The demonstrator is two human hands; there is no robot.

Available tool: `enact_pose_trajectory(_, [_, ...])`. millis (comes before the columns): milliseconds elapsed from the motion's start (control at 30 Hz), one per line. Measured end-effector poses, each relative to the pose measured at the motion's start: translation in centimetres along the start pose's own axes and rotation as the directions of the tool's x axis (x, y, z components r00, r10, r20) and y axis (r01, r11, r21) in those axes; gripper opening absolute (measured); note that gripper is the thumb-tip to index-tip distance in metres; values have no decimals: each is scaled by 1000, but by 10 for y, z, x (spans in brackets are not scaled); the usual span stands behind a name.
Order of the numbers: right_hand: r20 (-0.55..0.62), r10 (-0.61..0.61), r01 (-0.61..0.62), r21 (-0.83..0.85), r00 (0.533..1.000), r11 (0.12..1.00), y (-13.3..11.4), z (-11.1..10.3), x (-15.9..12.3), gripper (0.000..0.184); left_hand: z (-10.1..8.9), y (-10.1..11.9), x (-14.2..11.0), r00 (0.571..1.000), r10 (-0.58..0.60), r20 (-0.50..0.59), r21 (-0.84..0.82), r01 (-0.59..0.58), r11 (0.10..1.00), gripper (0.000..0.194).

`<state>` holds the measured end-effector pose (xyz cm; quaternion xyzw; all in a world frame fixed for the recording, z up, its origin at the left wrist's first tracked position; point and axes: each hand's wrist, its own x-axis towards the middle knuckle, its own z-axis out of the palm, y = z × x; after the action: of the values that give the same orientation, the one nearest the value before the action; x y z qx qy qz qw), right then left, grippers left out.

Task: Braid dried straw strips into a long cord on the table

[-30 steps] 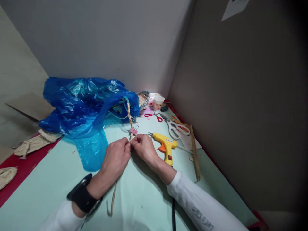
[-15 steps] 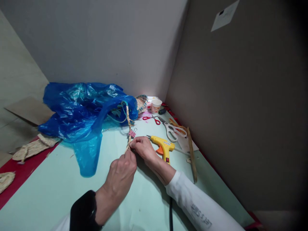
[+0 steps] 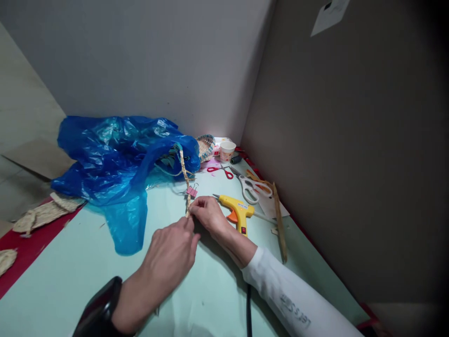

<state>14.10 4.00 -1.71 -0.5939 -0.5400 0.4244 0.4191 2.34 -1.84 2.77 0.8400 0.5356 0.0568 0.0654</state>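
A narrow straw braid (image 3: 184, 169) runs from the blue plastic bag (image 3: 105, 159) down toward me, with a pink binder clip (image 3: 191, 192) attached to it. Just below the clip, my right hand (image 3: 209, 216) pinches the braid between thumb and fingers. My left hand (image 3: 168, 255) is at the lower end, back upward, its fingertips closed on the braid's strands; the loose ends are mostly hidden under it. A yellow glue gun (image 3: 238, 209) lies right beside my right hand.
White-handled scissors (image 3: 249, 187), red-handled scissors (image 3: 224, 172), a paper cup (image 3: 227, 150) and a woven basket (image 3: 206, 147) lie toward the back. A wooden stick (image 3: 279, 222) rests at right. Woven straw pieces (image 3: 45, 215) lie at left. Walls stand behind and to the right.
My left hand moved down from beside the right hand to below it, then turned flatter, thumb lower. My right hand keeps its pinch on the braid. The view shifted slightly.
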Motion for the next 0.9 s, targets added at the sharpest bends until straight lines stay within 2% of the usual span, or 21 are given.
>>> enact_pose_trajectory(67, [8, -1, 1, 17, 1000, 1000, 0, -1, -1, 13, -10, -16, 8, 999, -37, -30, -227, 29, 973, 26])
enact_pose_trajectory(100, [13, -2, 2, 26, 1000, 1000, -1, -2, -1, 13, -14, -25, 14, 996, -83, -15, -381, 71, 922, 31])
enact_pose_trajectory(133, [17, -5, 4, 35, 1000, 999, -2, -2, -2, 14, -16, -34, 20, 986, -165, -5, -538, 137, 832, 37])
enact_pose_trajectory(167, [20, -8, 7, 42, 1000, 999, -3, -2, -3, 14, -17, -42, 26, 960, -278, -39, -663, 184, 726, 36])
enact_pose_trajectory(200, [20, -13, 12, 49, 1000, 999, -4, -2, -4, 15, -16, -48, 33, 933, -357, -52, -771, 189, 608, 26])
enact_pose_trajectory(233, [19, -20, 19, 54, 1000, 998, -5, -1, -4, 16, -14, -52, 39, 931, -366, 8, -857, 195, 476, 19])
enact_pose_trajectory(367, [-14, -58, 59, 60, 998, 996, -7, 0, -3, 17, 0, -50, 60, 965, -220, 145, -925, 211, 317, 19])
enact_pose_trajectory(467, [-52, -82, 85, 56, 995, 995, -8, -2, 2, 17, 8, -42, 72, 971, -166, 169, -957, 202, 206, 21])
enact_pose_trajectory(600, [-84, -122, 126, 39, 989, 991, -13, -6, 4, 19, 12, -39, 81, 973, -155, 169, -979, 185, 89, 25])
enact_pose_trajectory(733, [-90, -180, 182, 16, 979, 983, -20, -7, -4, 18, 10, -39, 73, 982, -121, 147, -989, 147, -6, 26])
enact_pose_trajectory(900, [-34, -217, 217, 8, 976, 976, -31, -4, -24, 15, -1, -47, 42, 984, -50, 171, -984, 168, -60, 24])
